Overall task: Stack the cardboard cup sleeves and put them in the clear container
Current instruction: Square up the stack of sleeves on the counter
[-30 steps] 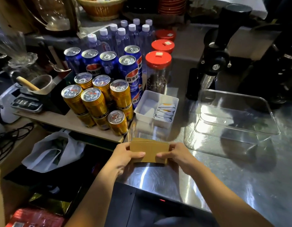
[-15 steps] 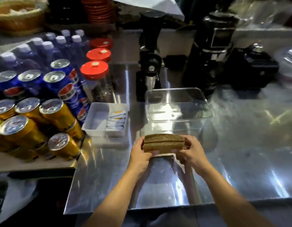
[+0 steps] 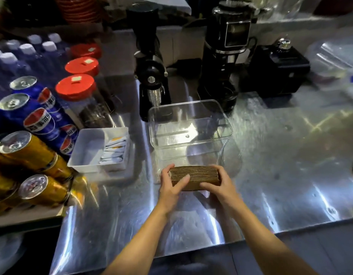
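Gripping a squared-up stack of sleeves (image 3: pixel 194 176) between both hands, just in front of the clear container (image 3: pixel 189 124). Left hand (image 3: pixel 172 187) curling round the left end, thumb lying across the front; right hand (image 3: pixel 217 186) clamping the right end. Stacking looking done. Container sitting empty on the steel counter (image 3: pixel 280 165), so lifting over the near rim and lowering inside remaining. Nothing blocking that path.
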`<state>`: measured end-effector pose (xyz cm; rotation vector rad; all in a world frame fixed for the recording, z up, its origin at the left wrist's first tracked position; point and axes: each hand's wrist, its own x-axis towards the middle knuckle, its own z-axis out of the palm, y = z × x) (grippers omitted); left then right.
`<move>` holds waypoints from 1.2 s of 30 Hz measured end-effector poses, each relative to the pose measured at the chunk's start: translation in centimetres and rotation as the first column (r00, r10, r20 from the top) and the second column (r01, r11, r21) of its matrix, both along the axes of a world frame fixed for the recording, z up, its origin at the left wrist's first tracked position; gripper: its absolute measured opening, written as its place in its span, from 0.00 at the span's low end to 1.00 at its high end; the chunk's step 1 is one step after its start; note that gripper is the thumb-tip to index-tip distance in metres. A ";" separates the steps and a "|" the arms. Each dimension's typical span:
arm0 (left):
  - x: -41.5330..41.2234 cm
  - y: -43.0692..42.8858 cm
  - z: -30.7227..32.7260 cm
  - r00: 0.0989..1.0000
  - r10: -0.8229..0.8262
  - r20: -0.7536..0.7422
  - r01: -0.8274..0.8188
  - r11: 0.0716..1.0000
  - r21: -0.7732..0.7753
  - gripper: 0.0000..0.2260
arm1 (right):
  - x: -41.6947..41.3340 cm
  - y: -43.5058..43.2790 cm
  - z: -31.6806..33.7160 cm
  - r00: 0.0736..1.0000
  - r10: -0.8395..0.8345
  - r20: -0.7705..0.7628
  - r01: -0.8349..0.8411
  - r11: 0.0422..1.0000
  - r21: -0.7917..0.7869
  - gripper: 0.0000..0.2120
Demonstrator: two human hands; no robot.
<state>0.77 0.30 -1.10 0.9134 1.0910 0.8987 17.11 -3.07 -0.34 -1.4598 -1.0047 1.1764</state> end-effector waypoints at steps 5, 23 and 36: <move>0.8 0.4 0.2 0.992 0.125 0.019 -0.126 0.990 0.070 0.17 | -2.0 0.8 -0.6 0.973 -0.225 -0.055 0.226 0.974 0.005 0.05; 1.8 1.5 0.5 0.975 0.218 -0.037 -0.211 0.967 0.141 0.13 | -3.2 2.4 -0.4 0.922 -0.384 0.053 0.384 0.923 0.018 0.13; 0.1 1.8 -0.3 0.981 0.024 -0.190 0.011 0.983 0.183 0.08 | -2.8 2.5 -1.7 0.935 -0.337 0.113 0.329 0.941 0.082 0.13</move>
